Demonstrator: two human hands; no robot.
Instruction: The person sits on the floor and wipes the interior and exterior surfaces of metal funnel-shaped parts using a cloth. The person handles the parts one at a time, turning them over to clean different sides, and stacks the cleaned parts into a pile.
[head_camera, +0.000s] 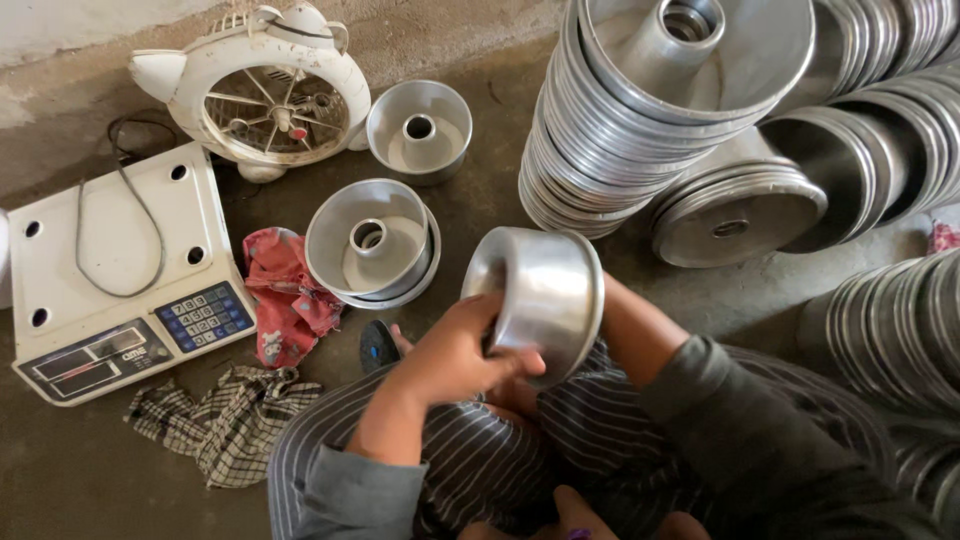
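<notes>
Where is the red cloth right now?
In the head view, the red cloth lies crumpled on the floor at left of centre, between the white weighing scale and the small stack of ring-shaped metal pans, above the checked cloth.

The pan (540, 295) in the left hand (455, 355) is smooth, dully shining metal. Left of it lie a matt plastic scale (110, 270) and soft cloth rags (285, 300) on rough concrete floor (70, 470).
</notes>
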